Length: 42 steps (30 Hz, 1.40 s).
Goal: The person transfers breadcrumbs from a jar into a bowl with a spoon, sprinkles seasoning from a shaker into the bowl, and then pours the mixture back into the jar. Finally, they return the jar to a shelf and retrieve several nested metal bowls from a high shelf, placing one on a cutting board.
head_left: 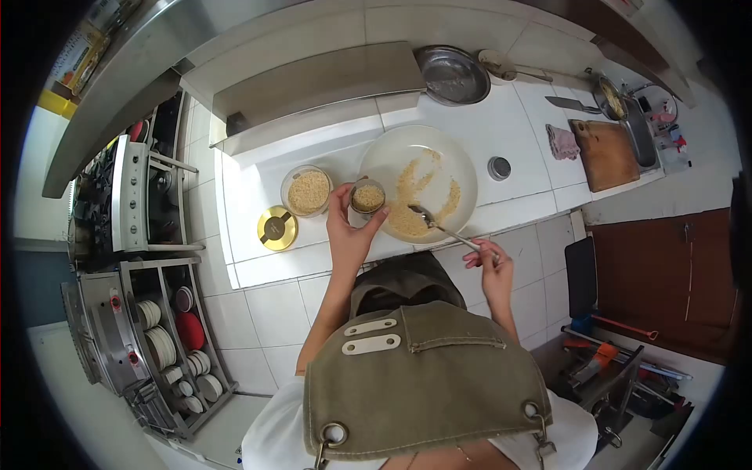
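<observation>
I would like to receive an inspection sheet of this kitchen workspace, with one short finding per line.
Surface: white tiled counter.
Job's things: wide pale dish with crumbs, spoon, small cup of grains, round container of grains, gold lid.
Clutter: metal pan, knife, cloth, cutting board, small tin.
Hands: left hand holds small cup; right hand holds spoon.
Cables: nothing seen clearly.
Surroundings: stove and plate rack left, brown door right.

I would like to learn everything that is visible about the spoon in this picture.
The spoon looks like shiny metal, with a small bowl and a long, slim handle. It slants: the bowl is down at the tan crumbs in the wide, pale dish, while the handle reaches over the near rim to the right hand, which holds and partly hides its end.
</observation>
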Each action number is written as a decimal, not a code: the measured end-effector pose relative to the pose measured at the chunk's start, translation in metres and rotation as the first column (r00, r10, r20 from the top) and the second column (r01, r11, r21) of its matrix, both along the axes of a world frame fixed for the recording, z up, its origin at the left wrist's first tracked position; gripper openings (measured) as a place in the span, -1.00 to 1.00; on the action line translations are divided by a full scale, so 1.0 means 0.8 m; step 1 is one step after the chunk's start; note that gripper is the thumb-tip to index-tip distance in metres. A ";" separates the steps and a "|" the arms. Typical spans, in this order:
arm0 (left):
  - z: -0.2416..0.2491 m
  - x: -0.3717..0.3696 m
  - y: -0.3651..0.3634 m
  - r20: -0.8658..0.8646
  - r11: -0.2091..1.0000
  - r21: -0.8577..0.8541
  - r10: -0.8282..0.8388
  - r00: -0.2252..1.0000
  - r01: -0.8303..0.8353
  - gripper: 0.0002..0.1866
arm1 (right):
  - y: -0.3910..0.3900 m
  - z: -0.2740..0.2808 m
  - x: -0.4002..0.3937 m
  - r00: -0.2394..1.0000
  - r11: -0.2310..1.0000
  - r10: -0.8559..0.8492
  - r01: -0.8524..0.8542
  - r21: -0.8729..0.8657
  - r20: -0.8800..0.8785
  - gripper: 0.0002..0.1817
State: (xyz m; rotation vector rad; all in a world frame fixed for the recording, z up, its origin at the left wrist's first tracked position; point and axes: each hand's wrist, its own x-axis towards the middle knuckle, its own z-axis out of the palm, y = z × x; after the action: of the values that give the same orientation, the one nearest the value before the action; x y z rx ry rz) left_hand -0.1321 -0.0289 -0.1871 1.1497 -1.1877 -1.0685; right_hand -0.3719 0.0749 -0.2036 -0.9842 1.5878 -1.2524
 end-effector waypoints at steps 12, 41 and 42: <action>0.007 0.006 0.004 0.015 0.999 -0.029 0.031 0.999 -0.031 -0.40 | -0.029 -0.012 0.047 0.952 0.989 -0.034 -0.012 0.147 0.305 -0.62; -0.009 -0.052 -0.045 0.425 0.957 -0.257 -0.015 0.905 0.136 -0.39 | -0.118 0.188 0.005 0.890 0.970 0.102 -0.188 -0.155 -0.444 -0.64; -0.010 -0.052 -0.045 0.423 0.953 -0.271 -0.011 0.906 0.138 -0.39 | -0.115 0.198 0.009 0.889 0.969 0.107 -0.192 -0.152 -0.445 -0.64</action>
State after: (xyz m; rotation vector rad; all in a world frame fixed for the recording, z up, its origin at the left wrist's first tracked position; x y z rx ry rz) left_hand -0.1733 -0.0648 -0.1954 1.1308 -1.6791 -0.6807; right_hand -0.3649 -0.0168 -0.0454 -1.5693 1.7001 -1.1442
